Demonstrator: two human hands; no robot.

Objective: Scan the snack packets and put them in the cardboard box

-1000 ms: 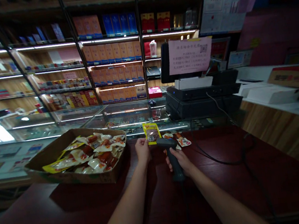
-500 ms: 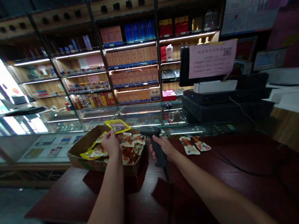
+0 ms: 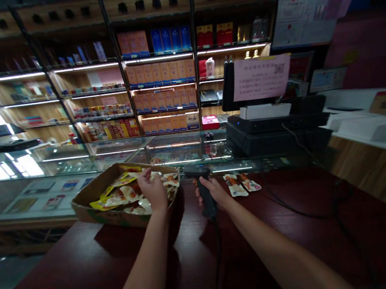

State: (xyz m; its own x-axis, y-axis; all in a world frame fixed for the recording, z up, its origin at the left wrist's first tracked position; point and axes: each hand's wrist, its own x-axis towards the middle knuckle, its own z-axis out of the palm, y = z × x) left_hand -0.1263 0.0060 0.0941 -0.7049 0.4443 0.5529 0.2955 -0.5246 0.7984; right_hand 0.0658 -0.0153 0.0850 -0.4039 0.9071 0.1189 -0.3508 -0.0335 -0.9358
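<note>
My right hand (image 3: 210,191) is wrapped round the grip of a black barcode scanner (image 3: 206,198), which it holds above the dark red table. The scanner's head points left, toward an open cardboard box (image 3: 118,219). Inside the box lie several sealed snack packets (image 3: 130,194), some edged in yellow and others whitish with reddish-brown food showing. Over the box's right half hovers my left hand (image 3: 153,189), fingers loosely bent and apart, with no packet plainly in it. Two more snack packets (image 3: 235,185) lie flat on the table, right of the scanner.
The scanner's cable (image 3: 216,244) runs down toward me across the dark red table (image 3: 130,260). Behind stand a glass display counter (image 3: 174,139) and a black register (image 3: 276,134) with a pink notice. Another cable (image 3: 292,207) crosses the table's right side. Stocked shelves line the back wall.
The yellow-edged packet that my left hand held up is out of that hand, which is now lower, over the box's contents. My right hand still holds the scanner. The view has shifted slightly right.
</note>
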